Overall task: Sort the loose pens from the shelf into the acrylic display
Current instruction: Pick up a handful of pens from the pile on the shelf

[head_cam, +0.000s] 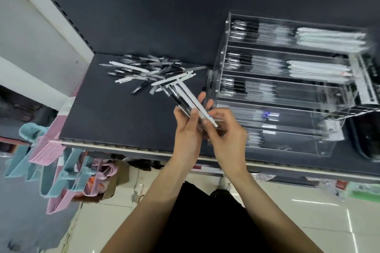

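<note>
Roughly halfway: both the left hand [188,129] and right hand [224,135] are gripping a bundle of pens [185,98] beside the part-filled acrylic display [287,92], while a loose pile [148,74] is waiting on the shelf [107,113].

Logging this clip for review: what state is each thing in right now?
Left hand: grips a bundle of pens.
Right hand: pinches one white pen in that bundle.
Bundle of pens: held above the shelf.
Loose pens: heaped on the shelf.
Acrylic display: tiers partly filled.
</note>
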A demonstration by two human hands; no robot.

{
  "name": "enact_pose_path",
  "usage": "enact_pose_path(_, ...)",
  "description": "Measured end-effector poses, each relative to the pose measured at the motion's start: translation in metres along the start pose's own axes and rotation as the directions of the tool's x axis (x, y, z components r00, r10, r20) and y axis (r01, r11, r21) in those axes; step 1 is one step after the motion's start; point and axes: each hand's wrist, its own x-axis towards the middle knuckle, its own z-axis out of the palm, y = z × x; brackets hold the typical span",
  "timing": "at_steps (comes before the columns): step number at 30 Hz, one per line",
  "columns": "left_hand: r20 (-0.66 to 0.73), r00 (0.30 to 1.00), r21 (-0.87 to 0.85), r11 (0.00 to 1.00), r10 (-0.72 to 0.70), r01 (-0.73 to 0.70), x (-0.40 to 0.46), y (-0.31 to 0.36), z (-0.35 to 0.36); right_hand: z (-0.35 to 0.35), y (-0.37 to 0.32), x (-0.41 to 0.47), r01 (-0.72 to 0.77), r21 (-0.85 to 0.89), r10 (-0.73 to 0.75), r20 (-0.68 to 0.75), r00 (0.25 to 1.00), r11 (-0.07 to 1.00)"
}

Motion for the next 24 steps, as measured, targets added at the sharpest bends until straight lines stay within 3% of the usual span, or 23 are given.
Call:
enact_pose_path(3, -0.001, 1.0, 0.223, 0.975, 0.01, -0.009, -0.007, -0.028, 0.024, -0.042, 0.007, 0.003, -0.051, 0.106, 0.046, 0.051, 0.998, 0.993)
enact_pose_path(6, -0.101, 0.995, 0.409, 0.911, 0.0, 0.042, -0.013, -0.052, 0.046, -0.086, 0.018, 0.009, -0.055, 0.137, 0.039, 0.112, 0.993, 0.989)
enact_pose_path(14, -0.242, 0.968, 0.328, 0.934, -0.064, 0.143, -0.029, -0.1, 0.106, -0.176, 0.043, 0.02, 0.005, -0.085, 0.017, 0.255, 0.967, 0.996)
enact_pose_path(18, -0.255, 0.967, 0.409, 0.903, -0.025, 0.131, -0.026, -0.11, 0.128, -0.205, 0.048, 0.031, 0.093, -0.257, -0.017, 0.282, 0.959, 0.962)
enact_pose_path(24, -0.171, 0.984, 0.551, 0.832, 0.039, 0.063, -0.013, -0.112, 0.157, -0.237, 0.047, 0.061, 0.075, -0.165, -0.028, 0.273, 0.962, 0.983)
